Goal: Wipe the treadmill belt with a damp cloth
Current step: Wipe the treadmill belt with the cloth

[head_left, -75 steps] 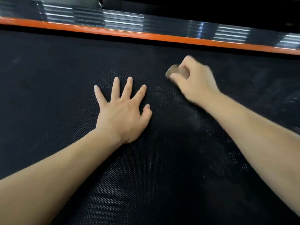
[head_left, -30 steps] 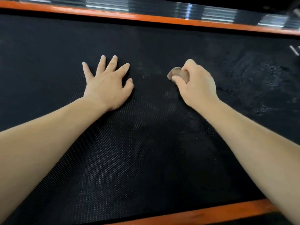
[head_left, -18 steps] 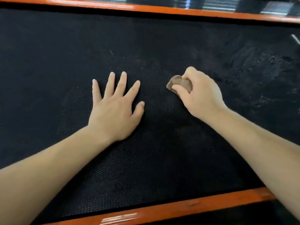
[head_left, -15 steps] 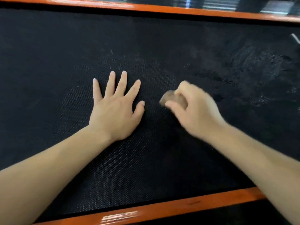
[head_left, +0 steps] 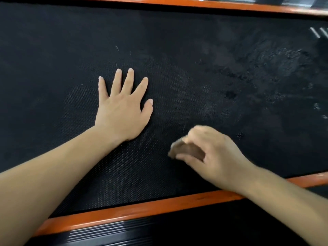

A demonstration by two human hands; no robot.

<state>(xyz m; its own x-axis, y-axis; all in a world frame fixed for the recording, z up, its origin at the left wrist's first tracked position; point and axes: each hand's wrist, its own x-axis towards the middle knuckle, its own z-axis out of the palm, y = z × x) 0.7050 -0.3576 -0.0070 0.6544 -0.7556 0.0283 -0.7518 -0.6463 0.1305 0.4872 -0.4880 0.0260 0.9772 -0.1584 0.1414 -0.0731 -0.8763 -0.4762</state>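
Note:
The black textured treadmill belt (head_left: 195,41) fills most of the view, with wet, smeared patches on its right half. My left hand (head_left: 122,110) lies flat on the belt, fingers spread and straight. A small brown wadded cloth (head_left: 186,150) is on the belt near the front edge, and my right hand (head_left: 213,157) grips it with curled fingers and thumb; both are motion-blurred. Most of the cloth is hidden under the fingers.
An orange side rail (head_left: 142,210) runs along the belt's near edge, with a black ribbed foot strip (head_left: 124,233) below it. A second orange rail (head_left: 195,3) borders the far edge. White marks (head_left: 317,33) show at the belt's upper right.
My right hand has dragged the cloth across the belt toward me, from beside the left hand's fingers to near the front rail. The left hand stays flat in place.

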